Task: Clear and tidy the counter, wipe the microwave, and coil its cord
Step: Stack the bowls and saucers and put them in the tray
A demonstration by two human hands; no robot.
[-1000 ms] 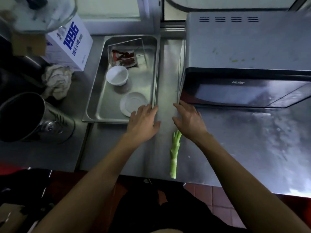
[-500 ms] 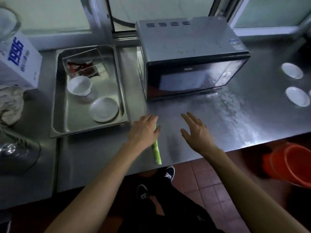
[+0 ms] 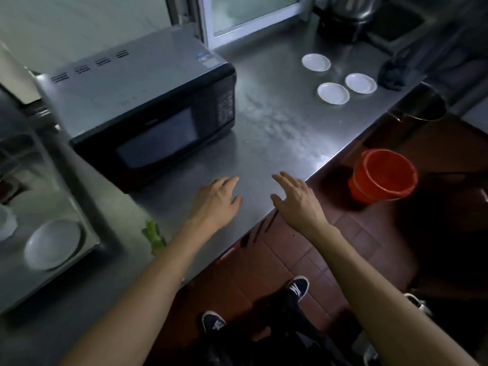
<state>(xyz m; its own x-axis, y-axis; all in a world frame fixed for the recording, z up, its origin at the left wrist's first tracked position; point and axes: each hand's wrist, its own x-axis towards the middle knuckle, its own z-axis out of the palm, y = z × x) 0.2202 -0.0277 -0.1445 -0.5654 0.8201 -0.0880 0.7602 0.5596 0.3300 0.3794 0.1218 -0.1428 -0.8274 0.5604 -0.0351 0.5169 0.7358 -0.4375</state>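
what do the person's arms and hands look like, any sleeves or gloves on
Both arms are bare along all that shows, with no sleeves in view. The left hand and right hand wear no gloves, and no rings, watch or bands can be seen.

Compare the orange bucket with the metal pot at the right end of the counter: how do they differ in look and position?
The orange bucket is bright plastic; the metal pot is dark, shiny steel. The bucket stands on the tiled floor beside the counter; the pot sits higher, at the counter's right end. The bucket appears whole; the pot is partly hidden in shadow. Both are round, open at the top, and untouched by either hand.
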